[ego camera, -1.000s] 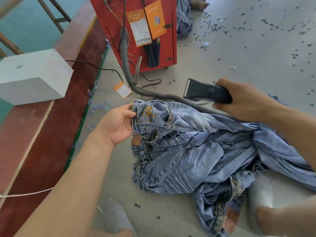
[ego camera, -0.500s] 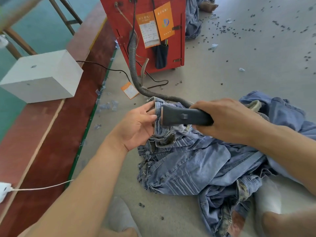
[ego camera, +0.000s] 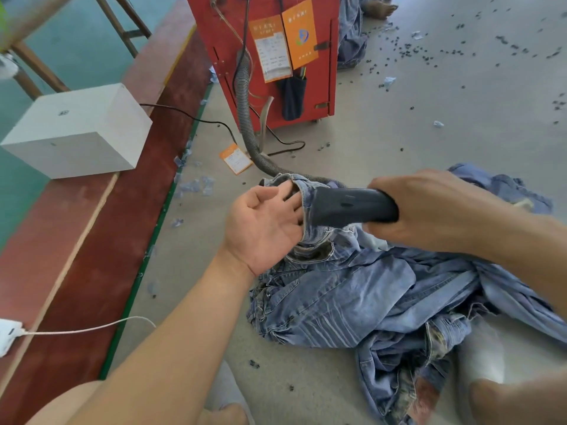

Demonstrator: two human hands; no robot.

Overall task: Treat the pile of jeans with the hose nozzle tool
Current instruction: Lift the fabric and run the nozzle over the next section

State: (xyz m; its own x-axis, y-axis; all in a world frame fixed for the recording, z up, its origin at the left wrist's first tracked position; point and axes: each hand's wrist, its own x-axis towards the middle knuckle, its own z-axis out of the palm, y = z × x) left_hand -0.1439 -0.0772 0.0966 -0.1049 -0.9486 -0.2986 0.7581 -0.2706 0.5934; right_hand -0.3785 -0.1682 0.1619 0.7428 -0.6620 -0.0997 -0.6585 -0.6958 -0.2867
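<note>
Jeans (ego camera: 352, 305): blue heap on the concrete floor (ego camera: 429, 118). Red cabinet (ego camera: 233, 32): behind the heap, grey ribbed hose (ego camera: 245, 118) trailing down. Right hand (ego camera: 429, 210): fingers wrapped round black nozzle (ego camera: 346, 207). Left hand (ego camera: 264, 225): palm up, fingers straight against a lifted waistband.

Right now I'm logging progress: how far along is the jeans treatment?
Done: nothing provably. In hand: the right hand grips the nozzle, its mouth against a raised waistband that the left hand backs with straight fingers. Left: the heaped jeans below.
</note>
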